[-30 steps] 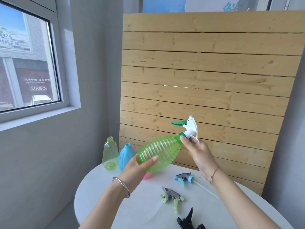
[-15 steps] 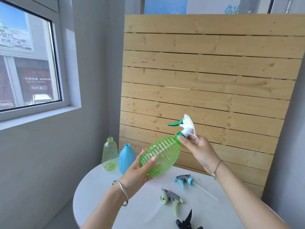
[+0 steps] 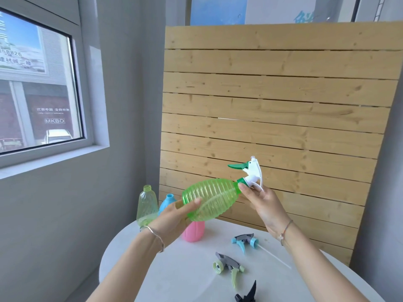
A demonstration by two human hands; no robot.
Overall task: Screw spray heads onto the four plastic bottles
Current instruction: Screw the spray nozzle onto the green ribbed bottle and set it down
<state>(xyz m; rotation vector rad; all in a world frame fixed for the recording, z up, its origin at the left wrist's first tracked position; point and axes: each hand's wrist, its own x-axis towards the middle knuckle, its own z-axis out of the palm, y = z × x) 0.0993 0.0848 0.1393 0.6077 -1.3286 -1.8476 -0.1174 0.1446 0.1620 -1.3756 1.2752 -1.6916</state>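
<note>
Right hand (image 3: 263, 205) is pinching the green collar at the neck of the ribbed green bottle (image 3: 213, 199), thumb tip right on the collar and fingers curled in under the white spray head (image 3: 253, 173). That head sits on the neck, with its green trigger pointing left. The left hand (image 3: 172, 221) is wrapped around the fat bottom end of the same bottle, thumb laid across the ribs. So both hands have a hold on it and it's up in the air over the table, tilted, with the neck higher and off to the right.

There's a silver bangle (image 3: 156, 235) on the left wrist and a thin cord bracelet (image 3: 285, 232) on the right.

Down on the round white table (image 3: 174, 269), three more bottles stand near the back left edge with no heads on: a clear yellow-green bottle (image 3: 147, 205), a blue bottle (image 3: 169, 201) just beside it, and a pink bottle (image 3: 194, 233) mostly hidden behind the left hand.

Three loose heads lie on the tabletop, apart from each other. There's a grey and blue spray head (image 3: 245, 240) with its white dip tube (image 3: 272, 256) sticking out to the right, a grey and pale green spray head (image 3: 227, 265), and a black spray head (image 3: 247, 295) cut off by the bottom edge.

Behind it all a wooden slat panel (image 3: 272, 105) leans on the wall, and there's a window (image 3: 37, 83) on the left.
</note>
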